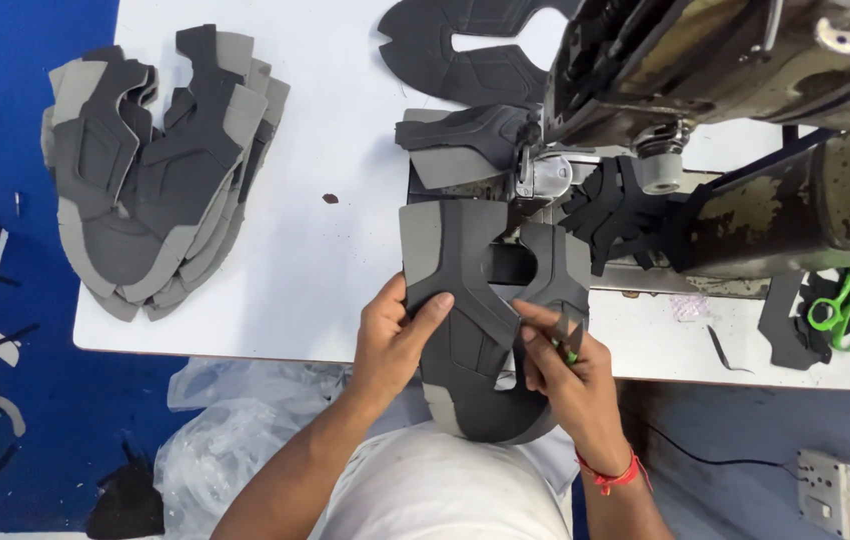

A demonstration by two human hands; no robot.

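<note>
A grey and dark grey shoe upper piece [465, 290] lies flat in front of the sewing machine [725, 120], overhanging the table's near edge. My left hand [393, 335] grips its left side, thumb on top. My right hand [565, 365] pinches its right side and also holds a small green-handled thread snip [567, 345] against the fabric. The needle area [535, 180] sits just beyond the piece, with another grey piece [465, 135] behind it.
A stack of several grey upper pieces [160, 170] lies at the table's left. One dark piece [465, 50] sits at the far edge. Green scissors [840, 310] and dark scraps rest at the right. The white table [325, 260] borders a blue floor; clear plastic bags [235, 430] lie below.
</note>
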